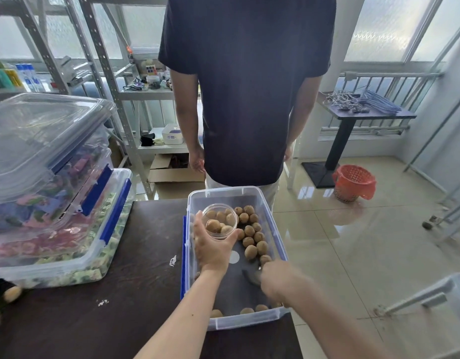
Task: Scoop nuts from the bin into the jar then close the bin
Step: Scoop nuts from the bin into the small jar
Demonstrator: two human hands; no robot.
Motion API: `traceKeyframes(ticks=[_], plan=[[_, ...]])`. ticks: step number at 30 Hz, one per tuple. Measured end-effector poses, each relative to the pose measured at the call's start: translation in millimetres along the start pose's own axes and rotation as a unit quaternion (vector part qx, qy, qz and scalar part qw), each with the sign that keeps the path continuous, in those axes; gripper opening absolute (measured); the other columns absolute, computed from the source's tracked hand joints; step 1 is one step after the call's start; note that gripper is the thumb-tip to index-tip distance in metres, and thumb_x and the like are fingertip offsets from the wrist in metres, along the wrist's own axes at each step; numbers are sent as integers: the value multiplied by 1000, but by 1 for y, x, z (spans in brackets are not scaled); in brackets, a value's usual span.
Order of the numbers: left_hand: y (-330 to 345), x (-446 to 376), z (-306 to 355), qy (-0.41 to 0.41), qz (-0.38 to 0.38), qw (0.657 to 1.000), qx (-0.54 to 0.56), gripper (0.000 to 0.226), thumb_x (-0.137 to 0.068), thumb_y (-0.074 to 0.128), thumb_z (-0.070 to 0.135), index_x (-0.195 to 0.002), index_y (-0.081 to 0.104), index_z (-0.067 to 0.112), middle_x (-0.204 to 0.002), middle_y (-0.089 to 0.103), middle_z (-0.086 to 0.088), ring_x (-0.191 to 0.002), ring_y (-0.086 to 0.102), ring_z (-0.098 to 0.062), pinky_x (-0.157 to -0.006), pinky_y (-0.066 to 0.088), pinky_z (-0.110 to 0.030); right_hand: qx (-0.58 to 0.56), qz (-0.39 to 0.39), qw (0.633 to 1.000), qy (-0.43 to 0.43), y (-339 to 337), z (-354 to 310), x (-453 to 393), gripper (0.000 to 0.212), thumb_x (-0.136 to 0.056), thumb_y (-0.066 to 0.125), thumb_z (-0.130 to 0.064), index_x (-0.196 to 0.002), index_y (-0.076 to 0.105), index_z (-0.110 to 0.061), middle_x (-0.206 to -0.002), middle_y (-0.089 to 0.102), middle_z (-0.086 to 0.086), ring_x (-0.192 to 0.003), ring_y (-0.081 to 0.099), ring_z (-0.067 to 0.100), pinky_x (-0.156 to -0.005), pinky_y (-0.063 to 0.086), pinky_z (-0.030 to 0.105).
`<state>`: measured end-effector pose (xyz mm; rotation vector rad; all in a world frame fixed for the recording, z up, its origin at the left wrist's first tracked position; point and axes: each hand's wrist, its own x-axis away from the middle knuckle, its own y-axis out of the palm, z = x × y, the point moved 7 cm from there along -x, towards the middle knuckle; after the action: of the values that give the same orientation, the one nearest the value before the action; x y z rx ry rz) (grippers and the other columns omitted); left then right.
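Take the bin (275, 237) as your landmark: its top is open to you, but your left hand (213, 244) with the jar (219, 221) fills its far-left part and nuts (252, 234) line its right wall. Left of the bin, bare surface (146, 255) runs to stacked containers (55, 203). Beyond its far wall a person (247, 86) stands close.

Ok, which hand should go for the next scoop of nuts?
Right. The right hand already grips the scoop low in the bin beside the nuts, while the left hand holds the jar.
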<state>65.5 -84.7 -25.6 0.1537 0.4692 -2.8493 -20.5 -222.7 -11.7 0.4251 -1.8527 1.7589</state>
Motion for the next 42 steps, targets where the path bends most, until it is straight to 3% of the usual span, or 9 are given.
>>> traceKeyframes(ticks=[3,11,16,19,23,30,33,38,42], plan=[[1,3,-4,12,-4,1000,-8,104,-59,84,41,-141,22,28,-147,39,-9,-131,42,-27,-105,43,-45,-31,9,999,23,15,1,-19,37,-92,44,-9,-126,56,-4,-132,58,15,-119,57,33,-95,48,40],[-3,8,-16,27,-19,999,-16,103,-61,86,27,-142,24,19,-145,41,-11,-128,45,-26,-97,39,-26,-131,40,988,69,14,-5,-60,32,-92,50,-5,-122,61,-8,-125,63,12,-116,60,27,-96,49,35],[-8,14,-22,28,-25,999,-8,101,-60,86,29,-141,26,20,-145,40,-8,-128,45,-24,-98,40,-25,-197,77,973,94,6,-12,-94,30,-92,49,-13,-121,59,-10,-123,64,11,-115,60,30,-98,48,42],[-10,17,-22,24,-25,999,1,101,-60,86,32,-140,25,23,-145,41,-6,-129,44,-19,-95,36,-12,-260,66,958,103,9,-16,-112,33,-94,43,-17,-125,53,-13,-127,61,11,-118,57,30,-93,45,39],[-12,18,-22,25,-16,1000,5,100,-58,86,38,-136,24,35,-143,43,-5,-128,45,-17,-95,36,-11,-400,61,907,120,20,-18,-127,35,-92,47,-21,-125,48,-9,-128,59,15,-116,56,34,-87,43,35],[-12,16,-28,19,-6,1000,5,102,-56,87,37,-139,29,22,-143,44,-7,-129,45,-20,-101,36,-16,-546,88,825,117,28,-18,-133,37,-90,52,-13,-127,47,-12,-123,59,18,-101,55,32,-84,43,35],[-12,14,-25,18,-5,1000,20,101,-56,87,37,-137,28,27,-142,44,-6,-128,45,-19,-96,33,-7,-575,107,806,92,31,-16,-127,43,-92,51,-11,-135,43,-14,-130,55,17,-117,52,33,-92,41,36],[-16,10,-21,14,9,999,28,98,-57,88,30,-135,27,30,-138,47,-5,-122,49,-17,-90,37,-5,-545,148,823,55,21,-6,-111,35,-92,52,-12,-126,49,-13,-112,58,8,-101,51,23,-86,41,34],[-19,9,-17,-2,21,999,32,99,-56,89,23,-137,33,16,-136,49,-9,-116,46,-12,-79,33,9,-528,175,830,25,9,5,-90,30,-88,56,-10,-118,56,-13,-107,61,6,-104,57,26,-90,47,41]])
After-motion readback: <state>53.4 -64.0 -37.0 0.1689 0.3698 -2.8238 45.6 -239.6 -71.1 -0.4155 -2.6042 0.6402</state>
